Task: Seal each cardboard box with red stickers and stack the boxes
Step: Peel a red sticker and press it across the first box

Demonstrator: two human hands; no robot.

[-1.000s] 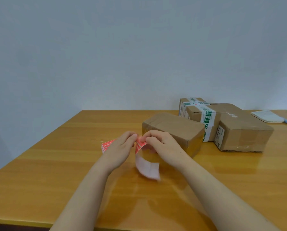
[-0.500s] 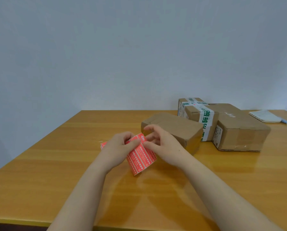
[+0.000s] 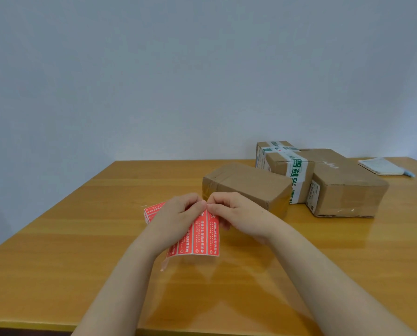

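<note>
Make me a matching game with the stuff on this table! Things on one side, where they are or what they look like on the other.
1 sticker sheet
2 nearest box
3 taped box
4 notebook

A far right on the table
B green print on white
C pinched by left hand and right hand
D plain brown

Pairs: 1-C, 2-D, 3-B, 4-A
</note>
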